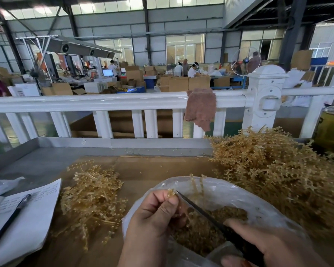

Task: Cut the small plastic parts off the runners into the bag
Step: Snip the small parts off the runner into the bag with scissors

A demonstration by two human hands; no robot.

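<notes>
While left hand (154, 214) pinches runner (172, 192), scissors (204, 211) (likely) alongside, over bag (229, 191)

amber runners (274, 176), clear bag (229, 191), black pen (10, 220)

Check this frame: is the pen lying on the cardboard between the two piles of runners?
No, the pen lies on the white paper sheets at the left edge, outside the smaller runner pile.
</notes>
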